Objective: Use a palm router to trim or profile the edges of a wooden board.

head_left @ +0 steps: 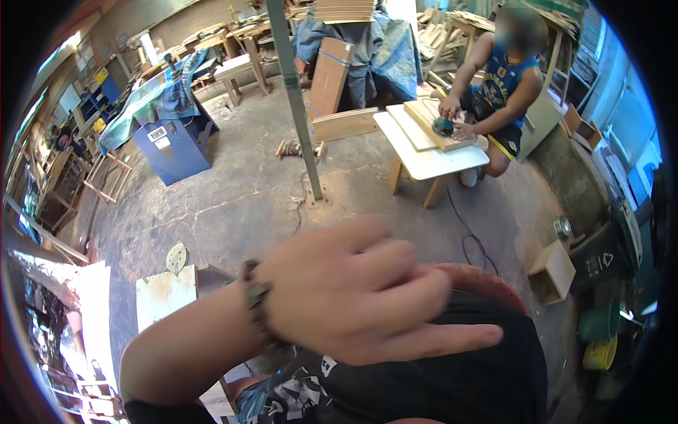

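My left hand (353,290) hangs in the middle of the view, back upward, over my dark clothing. Its lowest finger stretches out to the right, while the others are loosely bent. I see nothing in it, though the palm side is hidden. A dark beaded bracelet (256,300) circles the wrist. Of my right hand, at most a sliver of skin (417,421) shows at the bottom edge. Left of my forearm is a pale-topped work surface (159,300), with a round sanding disc (176,258) at its far edge. Beyond my hand curves a red rim (487,283).
Ahead right, a seated co-worker (505,85) presses a green sander (443,126) onto a wooden panel (424,116) on a low white table (402,152). A metal post (300,120) rises mid-floor. A cord (470,237), wooden box (552,272) and blue machine (169,152) stand around.
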{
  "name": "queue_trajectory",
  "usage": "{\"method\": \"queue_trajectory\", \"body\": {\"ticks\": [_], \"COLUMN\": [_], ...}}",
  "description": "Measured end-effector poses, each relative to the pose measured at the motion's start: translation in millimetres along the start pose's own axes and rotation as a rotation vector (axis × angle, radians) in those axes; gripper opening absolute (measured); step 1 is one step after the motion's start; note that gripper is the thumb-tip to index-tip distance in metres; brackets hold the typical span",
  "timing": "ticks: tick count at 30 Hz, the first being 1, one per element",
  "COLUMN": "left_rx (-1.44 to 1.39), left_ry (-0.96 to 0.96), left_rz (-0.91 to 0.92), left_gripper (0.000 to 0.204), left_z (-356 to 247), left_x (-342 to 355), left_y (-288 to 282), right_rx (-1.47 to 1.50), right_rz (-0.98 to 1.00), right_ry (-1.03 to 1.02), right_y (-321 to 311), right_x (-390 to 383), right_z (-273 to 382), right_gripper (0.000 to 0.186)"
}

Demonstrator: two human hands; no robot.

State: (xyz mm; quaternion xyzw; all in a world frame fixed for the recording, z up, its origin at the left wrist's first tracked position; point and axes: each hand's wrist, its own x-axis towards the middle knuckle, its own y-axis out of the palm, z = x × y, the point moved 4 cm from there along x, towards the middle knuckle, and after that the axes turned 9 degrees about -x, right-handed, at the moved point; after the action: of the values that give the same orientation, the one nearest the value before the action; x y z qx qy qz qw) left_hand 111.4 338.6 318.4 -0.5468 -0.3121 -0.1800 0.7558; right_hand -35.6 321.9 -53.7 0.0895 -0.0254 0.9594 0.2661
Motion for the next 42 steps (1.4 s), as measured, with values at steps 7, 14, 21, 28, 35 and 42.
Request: {"method": "queue_trajectory", "body": {"ticks": [7,14,21,28,35,42], "left_rx": [-0.231,-1.098,-1.063,-1.056,-1.019,-1.016], "left_ry": [-0.237,-1.005,-1.067,-1.102,-1.149,-1.155], "left_rz": [-0.096,0.499,0.302,0.232,0.264,0.237], "left_gripper": [0.051,0.036,0.03,0.029,0.031,0.033], "left_z": [28.6,26.7,14.7,12.7,12.3,10.1], "left_x": [26.9,-42.4,-63.4,-64.4,-64.2,-64.7], "left_y": [95.7,194.0,205.4,208.5,205.7,203.0], "right_rx": [-0.034,-0.048,-0.055,-0.055,-0.054,-0.061], "right_rz": [-0.019,-0.031,-0.016,-0.009,0.001,0.009], "right_ry": [-0.015,-0.018,-0.022,-0.026,-0.027,-0.025], "right_y": [-24.1,-29.6,-33.9,-34.7,-33.0,-30.1], "right_x": [-1.7,-1.0,-3.7,-8.8,-11.1,-11.4], "right_z": [5.9,-0.4,-1.2,0.2,0.7,-1.0], "right_gripper": [0.059,0.058,0.057,0.057,0.056,0.055]}}
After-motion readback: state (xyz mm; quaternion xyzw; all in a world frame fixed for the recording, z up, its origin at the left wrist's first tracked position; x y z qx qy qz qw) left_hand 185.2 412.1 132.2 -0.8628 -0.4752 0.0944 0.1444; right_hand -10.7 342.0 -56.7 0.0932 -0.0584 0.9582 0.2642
